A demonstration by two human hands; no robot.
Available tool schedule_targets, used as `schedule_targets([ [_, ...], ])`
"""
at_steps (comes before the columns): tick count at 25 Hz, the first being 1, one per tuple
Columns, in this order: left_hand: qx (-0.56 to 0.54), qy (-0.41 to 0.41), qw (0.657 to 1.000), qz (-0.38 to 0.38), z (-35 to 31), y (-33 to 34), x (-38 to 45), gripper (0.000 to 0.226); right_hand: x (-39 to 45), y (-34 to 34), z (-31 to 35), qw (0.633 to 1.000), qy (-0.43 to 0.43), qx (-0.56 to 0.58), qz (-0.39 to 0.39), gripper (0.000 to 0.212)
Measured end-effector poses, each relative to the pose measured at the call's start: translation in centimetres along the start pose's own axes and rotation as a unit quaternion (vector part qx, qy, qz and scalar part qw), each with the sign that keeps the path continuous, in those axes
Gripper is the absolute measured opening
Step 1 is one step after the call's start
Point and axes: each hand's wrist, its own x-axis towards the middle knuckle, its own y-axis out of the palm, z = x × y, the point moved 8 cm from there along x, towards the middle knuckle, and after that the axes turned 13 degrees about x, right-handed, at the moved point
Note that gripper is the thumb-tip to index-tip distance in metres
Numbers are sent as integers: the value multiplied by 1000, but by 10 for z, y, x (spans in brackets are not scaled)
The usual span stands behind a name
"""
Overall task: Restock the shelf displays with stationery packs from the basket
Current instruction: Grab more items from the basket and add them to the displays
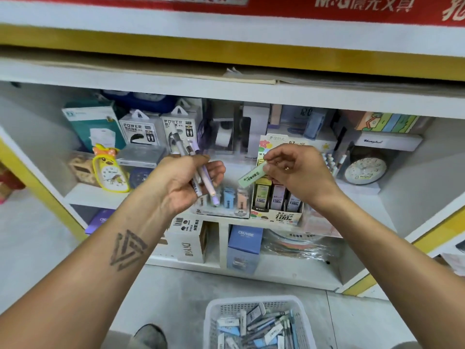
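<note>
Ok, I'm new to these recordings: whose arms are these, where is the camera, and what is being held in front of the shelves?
There is no machine here. One camera sits on a person's head, looking forward and down, so both arms are that person's own. The left hand grips a few pens. The right hand pinches a slim green pack in front of a lead refill display box on the shelf. Below, on the floor, a white basket holds more stationery packs.
</note>
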Motion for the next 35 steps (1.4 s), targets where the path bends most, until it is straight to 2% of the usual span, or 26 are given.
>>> schedule_targets([
  [4, -8, -18, 999, 32, -4, -8, -2, 20, 9, 15, -3, 1000, -16, -22, -3, 14],
  [10, 1, -11, 999, 37, -7, -24, -1, 36, 21, 42, 6, 976, -101, -194, 6, 14],
  [13, 1, -15, 999, 37, -6, -32, 3, 36, 26, 58, 3, 961, -116, -247, 33, 12],
  [21, 7, -16, 999, 29, -2, -49, 8, 31, 35, 84, 0, 937, -157, -309, 42, 6],
  [30, 14, -14, 999, 29, -3, -56, 7, 29, 39, 116, -20, 925, -126, -342, 105, 16],
  [35, 17, -18, 999, 36, -2, -54, 7, 20, 37, 131, -26, 885, -122, -419, 164, 43],
])
